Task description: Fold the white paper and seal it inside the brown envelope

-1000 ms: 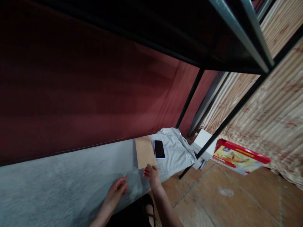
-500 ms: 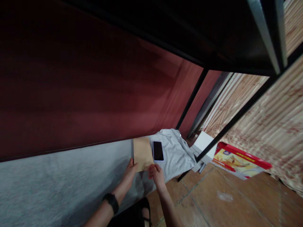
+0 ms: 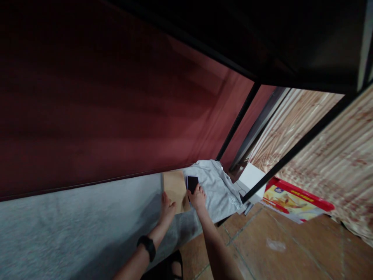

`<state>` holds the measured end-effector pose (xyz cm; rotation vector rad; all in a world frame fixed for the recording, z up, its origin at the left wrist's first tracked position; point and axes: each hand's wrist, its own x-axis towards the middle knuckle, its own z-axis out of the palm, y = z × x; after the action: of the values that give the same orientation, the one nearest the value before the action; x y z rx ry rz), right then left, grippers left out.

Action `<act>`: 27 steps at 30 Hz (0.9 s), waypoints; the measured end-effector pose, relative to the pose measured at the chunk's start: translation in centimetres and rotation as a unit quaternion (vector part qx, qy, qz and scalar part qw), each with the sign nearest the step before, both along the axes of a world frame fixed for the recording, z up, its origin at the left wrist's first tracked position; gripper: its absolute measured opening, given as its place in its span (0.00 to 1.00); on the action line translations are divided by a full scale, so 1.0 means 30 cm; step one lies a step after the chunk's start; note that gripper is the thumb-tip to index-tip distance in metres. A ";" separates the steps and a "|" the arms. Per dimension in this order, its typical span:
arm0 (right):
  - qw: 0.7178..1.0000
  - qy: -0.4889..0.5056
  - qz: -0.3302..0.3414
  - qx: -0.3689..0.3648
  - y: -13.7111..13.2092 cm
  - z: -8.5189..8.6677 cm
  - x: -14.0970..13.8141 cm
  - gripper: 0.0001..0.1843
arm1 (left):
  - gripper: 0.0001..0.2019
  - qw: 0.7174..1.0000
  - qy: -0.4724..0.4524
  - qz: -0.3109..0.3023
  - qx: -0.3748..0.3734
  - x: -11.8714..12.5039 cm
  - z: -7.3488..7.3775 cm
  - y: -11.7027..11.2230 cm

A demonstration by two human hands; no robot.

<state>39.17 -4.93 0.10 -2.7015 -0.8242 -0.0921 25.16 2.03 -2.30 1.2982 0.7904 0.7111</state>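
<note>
A flat brown paper bag (image 3: pixel 174 182) lies on the grey cloth-covered surface, its darker folded side along the right edge. My left hand (image 3: pixel 168 212) is at its lower left corner, thumb on top and fingers along the left edge, closed on it. Just right of the bag lies a smartphone (image 3: pixel 192 182) with a dark screen and pale lilac rim. My right hand (image 3: pixel 198 198) covers its lower half, thumb at the left side and fingers at the right, closed around it. The phone still appears to lie on the cloth.
Rumpled grey cloth (image 3: pixel 215 186) covers the surface's right end. A dark red panel (image 3: pixel 116 116) rises behind it. Black frame bars (image 3: pixel 291 151) slant overhead and at the right. A white box (image 3: pixel 250 177) and a red-yellow printed box (image 3: pixel 291 200) stand on the tiled floor (image 3: pixel 250 241).
My right hand has moved from the bag's lower right corner onto the phone and closed around it. My left hand has shifted slightly right over the bag. The view has turned a little.
</note>
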 end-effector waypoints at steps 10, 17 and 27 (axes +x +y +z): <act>0.998 0.012 -0.033 -0.053 0.058 0.037 -0.003 0.44 | 0.38 0.919 0.222 -0.047 0.321 -0.114 -0.045 -0.087; 0.998 0.035 -0.023 -0.041 0.069 0.074 0.008 0.42 | 0.32 0.890 0.298 -0.080 0.334 -0.106 0.006 -0.025; 0.974 0.158 -0.009 0.163 -0.087 0.146 0.024 0.46 | 0.28 0.946 0.172 -0.047 0.270 -0.140 0.049 -0.017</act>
<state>39.88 -7.54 4.47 -2.3330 -0.6270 0.1795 20.96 1.54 -0.84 1.9848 0.8340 0.6558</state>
